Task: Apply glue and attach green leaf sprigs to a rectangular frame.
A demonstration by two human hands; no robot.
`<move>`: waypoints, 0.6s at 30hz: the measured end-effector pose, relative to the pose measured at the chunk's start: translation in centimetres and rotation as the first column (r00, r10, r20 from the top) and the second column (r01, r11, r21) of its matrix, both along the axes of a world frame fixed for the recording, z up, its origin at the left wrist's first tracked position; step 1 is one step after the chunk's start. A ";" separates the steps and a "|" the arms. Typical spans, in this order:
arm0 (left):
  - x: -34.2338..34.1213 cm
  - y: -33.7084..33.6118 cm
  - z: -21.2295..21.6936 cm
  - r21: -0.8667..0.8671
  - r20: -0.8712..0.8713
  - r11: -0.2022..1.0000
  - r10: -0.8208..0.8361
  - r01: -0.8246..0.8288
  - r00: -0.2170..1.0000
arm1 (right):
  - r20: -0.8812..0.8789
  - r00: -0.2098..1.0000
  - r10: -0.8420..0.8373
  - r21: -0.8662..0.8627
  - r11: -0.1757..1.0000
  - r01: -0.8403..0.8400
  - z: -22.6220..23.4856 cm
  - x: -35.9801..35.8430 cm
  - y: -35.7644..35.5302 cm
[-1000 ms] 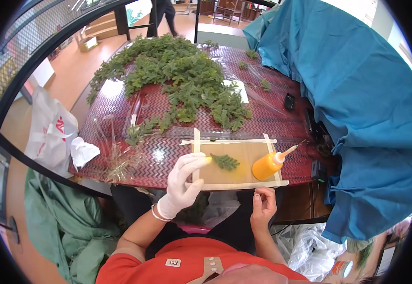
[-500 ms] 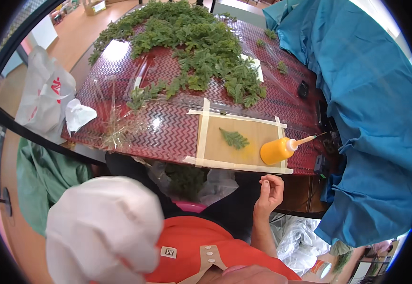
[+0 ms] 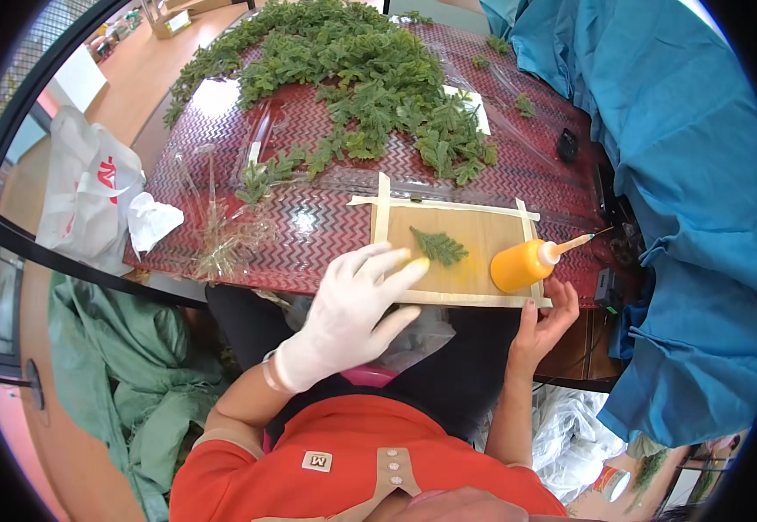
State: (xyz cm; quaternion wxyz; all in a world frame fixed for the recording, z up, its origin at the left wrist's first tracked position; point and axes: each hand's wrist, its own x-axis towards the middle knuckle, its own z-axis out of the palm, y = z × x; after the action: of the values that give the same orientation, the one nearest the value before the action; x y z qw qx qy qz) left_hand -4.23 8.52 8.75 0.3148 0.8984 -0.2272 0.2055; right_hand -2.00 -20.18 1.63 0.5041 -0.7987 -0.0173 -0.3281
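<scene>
My left hand (image 3: 352, 313), in a white glove with yellow-stained fingertips, is over the near edge of the taped board (image 3: 400, 228). Its fingers are spread and hold nothing. Just past those fingertips a small green artificial sprig (image 3: 438, 247) lies flat on the board. An orange-yellow squeeze bottle (image 3: 518, 266) with a long thin nozzle rests to the right of the sprig, tilted with its tip pointing right. My bare right hand (image 3: 545, 329) is beside the bottle's near side, fingers apart and curved; whether they touch the bottle I cannot tell.
A large heap of green sprigs (image 3: 352, 78) covers the far part of the red patterned table (image 3: 300, 239). A tangle of clear strands (image 3: 222, 248) and crumpled white paper (image 3: 152, 222) lie left. Blue cloth (image 3: 683, 217) hangs along the right side.
My gloved left hand has come from the lower left up to the board's edge. The right hand has moved up and right toward the bottle, its fingers opening.
</scene>
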 end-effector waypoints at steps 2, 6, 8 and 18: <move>1.2 -1.5 -2.5 0.032 0.004 0.998 0.057 -0.058 0.998 | -0.016 1.000 0.013 -0.058 0.998 -0.014 0.1 1.4 0.3; 3.0 -2.8 -5.9 0.134 0.008 0.982 0.131 -0.131 0.991 | -0.081 0.996 0.038 -0.101 0.994 -0.046 0.8 2.9 1.3; 3.3 -3.1 -6.9 0.207 0.009 0.966 0.159 -0.158 0.987 | -0.139 0.988 0.064 -0.108 0.991 -0.079 1.1 3.5 1.8; 3.9 -3.4 -7.2 0.236 -0.032 0.960 0.161 -0.149 0.986 | -0.091 0.994 0.068 -0.281 0.955 -0.091 0.2 6.1 1.7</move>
State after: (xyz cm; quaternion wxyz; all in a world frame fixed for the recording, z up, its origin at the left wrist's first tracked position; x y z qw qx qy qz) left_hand -0.29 5.11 1.52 0.1960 0.9490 -0.1704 0.1788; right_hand 4.15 -18.52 1.84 0.3972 -0.8740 -0.0762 -0.2694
